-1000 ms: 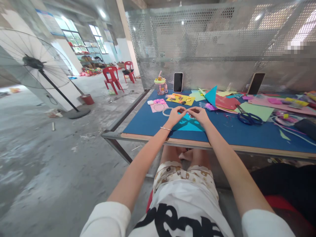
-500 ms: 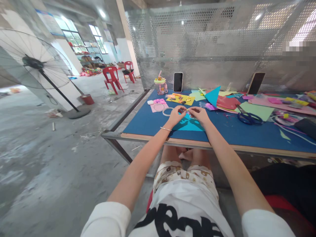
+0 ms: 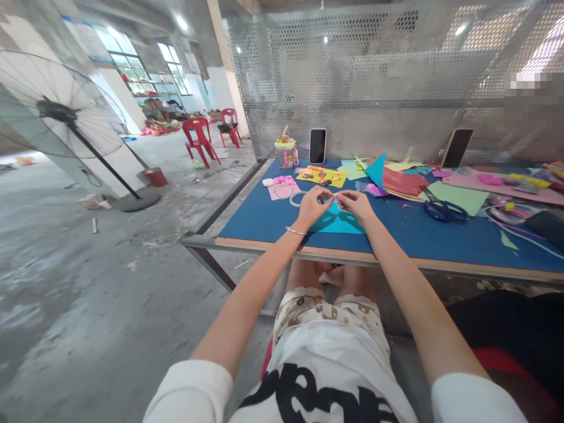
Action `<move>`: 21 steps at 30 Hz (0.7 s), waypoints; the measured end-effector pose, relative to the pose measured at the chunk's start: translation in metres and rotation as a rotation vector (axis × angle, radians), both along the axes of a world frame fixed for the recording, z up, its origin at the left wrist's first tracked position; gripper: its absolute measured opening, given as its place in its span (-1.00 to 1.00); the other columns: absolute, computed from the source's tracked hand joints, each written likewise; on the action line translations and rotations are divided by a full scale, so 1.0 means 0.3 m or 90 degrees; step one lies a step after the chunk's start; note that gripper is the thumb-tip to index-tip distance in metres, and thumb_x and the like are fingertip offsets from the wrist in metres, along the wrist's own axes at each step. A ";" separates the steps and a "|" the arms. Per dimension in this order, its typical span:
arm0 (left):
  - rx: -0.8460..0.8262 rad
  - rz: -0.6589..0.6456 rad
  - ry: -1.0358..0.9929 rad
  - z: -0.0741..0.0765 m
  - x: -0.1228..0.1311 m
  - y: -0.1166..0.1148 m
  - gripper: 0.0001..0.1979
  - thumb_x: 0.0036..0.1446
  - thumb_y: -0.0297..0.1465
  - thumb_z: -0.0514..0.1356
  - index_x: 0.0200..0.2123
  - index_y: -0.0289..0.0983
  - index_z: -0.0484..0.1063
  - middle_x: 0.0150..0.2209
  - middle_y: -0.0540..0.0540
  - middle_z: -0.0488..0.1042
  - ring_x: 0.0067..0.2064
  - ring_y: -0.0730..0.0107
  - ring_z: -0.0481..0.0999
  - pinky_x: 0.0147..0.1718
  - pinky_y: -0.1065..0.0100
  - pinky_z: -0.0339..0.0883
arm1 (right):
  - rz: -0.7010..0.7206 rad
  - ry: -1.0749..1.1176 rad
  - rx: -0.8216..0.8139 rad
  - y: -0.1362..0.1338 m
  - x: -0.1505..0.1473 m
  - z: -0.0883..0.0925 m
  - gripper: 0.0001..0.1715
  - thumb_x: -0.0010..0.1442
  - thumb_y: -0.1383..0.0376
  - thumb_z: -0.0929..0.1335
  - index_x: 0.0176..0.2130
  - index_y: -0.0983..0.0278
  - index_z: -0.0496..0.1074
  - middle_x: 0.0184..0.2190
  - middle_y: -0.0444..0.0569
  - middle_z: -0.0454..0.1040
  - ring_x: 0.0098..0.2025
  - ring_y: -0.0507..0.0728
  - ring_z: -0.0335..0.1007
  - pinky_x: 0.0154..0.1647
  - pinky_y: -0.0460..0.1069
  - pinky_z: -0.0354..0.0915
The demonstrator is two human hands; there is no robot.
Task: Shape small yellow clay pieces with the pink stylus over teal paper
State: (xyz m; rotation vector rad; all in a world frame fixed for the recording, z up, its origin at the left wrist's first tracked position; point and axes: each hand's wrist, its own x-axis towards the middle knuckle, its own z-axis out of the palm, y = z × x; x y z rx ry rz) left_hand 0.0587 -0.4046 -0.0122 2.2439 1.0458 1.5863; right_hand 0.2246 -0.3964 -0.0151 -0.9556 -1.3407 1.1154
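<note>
My left hand and my right hand meet fingertip to fingertip over a bright blue sheet of paper at the table's near side. Pinched between both hands is a small yellow piece, too small to make out its kind. Just left of my left hand lies a white ring, partly hidden by the fingers. A pink paper square with a round outline and pink lumps is farther left. Behind the hands, a yellow card carries small brown and orange pieces.
Dark-handled scissors lie on green paper right of my hands, near a red sheet. A phone and a lidded cup stand at the back by a perforated metal screen. A fan stands left.
Both hands stay in nearly the same place, with slight finger movement at the small yellow piece. The raised blue paper corner beside the red sheet has shifted a little left.
</note>
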 end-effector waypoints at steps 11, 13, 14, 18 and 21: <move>0.035 0.016 0.004 -0.002 0.000 0.006 -0.88 0.11 -0.34 0.20 -0.36 -0.28 0.44 -0.35 -0.03 0.43 -0.46 0.55 0.35 -0.45 0.47 0.28 | 0.005 0.000 -0.008 -0.003 0.001 0.003 -0.55 -0.22 0.01 0.51 -0.39 0.25 0.52 -0.57 -0.14 0.44 -0.49 0.00 0.37 -0.44 -0.09 0.33; 0.039 0.015 0.003 -0.002 0.000 0.005 -0.88 0.11 -0.34 0.20 -0.35 -0.28 0.45 -0.35 -0.03 0.43 -0.47 0.56 0.34 -0.45 0.47 0.28 | 0.006 0.000 -0.007 -0.005 0.001 0.004 -0.56 -0.22 0.01 0.51 -0.38 0.25 0.52 -0.57 -0.13 0.44 -0.49 0.00 0.36 -0.44 -0.09 0.33; 0.041 0.016 0.003 -0.001 0.000 0.004 -0.87 0.11 -0.33 0.20 -0.35 -0.29 0.45 -0.35 -0.03 0.43 -0.47 0.56 0.34 -0.45 0.47 0.28 | 0.007 0.000 -0.006 -0.006 0.001 0.005 -0.56 -0.21 0.01 0.51 -0.38 0.25 0.52 -0.57 -0.13 0.44 -0.49 0.00 0.36 -0.44 -0.10 0.33; 0.042 0.019 0.011 0.000 -0.002 0.004 -0.88 0.11 -0.34 0.20 -0.34 -0.28 0.46 -0.35 -0.03 0.43 -0.47 0.56 0.34 -0.45 0.47 0.27 | 0.014 -0.004 -0.005 -0.008 -0.001 0.006 -0.57 -0.20 0.02 0.50 -0.39 0.26 0.51 -0.57 -0.14 0.43 -0.50 -0.01 0.35 -0.44 -0.10 0.33; 0.041 0.018 0.019 0.000 -0.003 0.003 -0.88 0.12 -0.35 0.19 -0.34 -0.28 0.46 -0.35 -0.03 0.42 -0.47 0.57 0.34 -0.44 0.48 0.26 | 0.015 -0.009 -0.001 -0.008 -0.001 0.005 -0.56 -0.21 0.01 0.50 -0.39 0.26 0.51 -0.57 -0.13 0.44 -0.51 -0.01 0.34 -0.44 -0.09 0.33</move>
